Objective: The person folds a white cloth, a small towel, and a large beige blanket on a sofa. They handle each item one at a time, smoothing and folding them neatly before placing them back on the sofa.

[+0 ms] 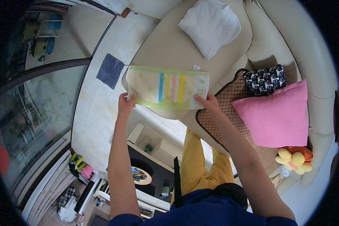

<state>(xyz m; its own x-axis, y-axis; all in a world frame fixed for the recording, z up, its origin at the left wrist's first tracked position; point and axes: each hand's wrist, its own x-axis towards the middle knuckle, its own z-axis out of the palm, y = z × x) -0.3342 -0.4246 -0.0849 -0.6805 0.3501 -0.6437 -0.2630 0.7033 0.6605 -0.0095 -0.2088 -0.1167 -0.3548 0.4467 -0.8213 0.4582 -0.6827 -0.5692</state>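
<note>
A striped towel (169,87), pale green and cream with blue, yellow and pink bands, is stretched flat between my hands. My left hand (126,103) pinches its lower left corner, the thumb on top. At the lower right corner my right hand (207,101) grips the edge, also with the thumb on top. A small white label sticks out along the towel's far edge. Behind the towel lies the beige seat of a sofa (163,45); whether the towel touches it, I cannot tell.
On the sofa are a white cushion (212,26), a black-and-white patterned cushion (265,80), a pink cushion (276,115) and a flower-shaped plush (293,161). A dark grey cloth (110,71) lies on the tiled floor. A dark-topped table (155,172) bears a round tray. Glass doors (45,104) stand at left.
</note>
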